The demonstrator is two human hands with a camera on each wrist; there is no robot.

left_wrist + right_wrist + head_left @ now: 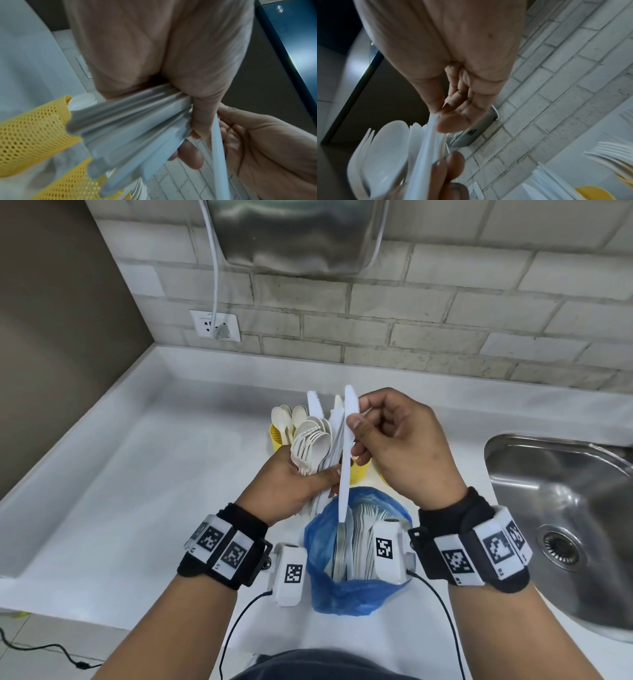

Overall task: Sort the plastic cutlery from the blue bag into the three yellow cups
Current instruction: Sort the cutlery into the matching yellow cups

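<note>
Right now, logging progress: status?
Left hand grips mixed cutlery bundle. Right hand pinches white knife over blue bag. Nothing blocking.

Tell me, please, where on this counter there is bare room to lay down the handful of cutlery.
The broad white counter left of the yellow cups, running to the raised edge, is bare. A narrower strip lies between the blue bag and the sink. Around the cups and bag it is crowded; both hands work above them.

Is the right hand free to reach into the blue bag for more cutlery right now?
Probably not yet. The right hand pinches a white knife, so it is occupied. The blue bag itself stands open just below both hands, with nothing covering its mouth.
</note>
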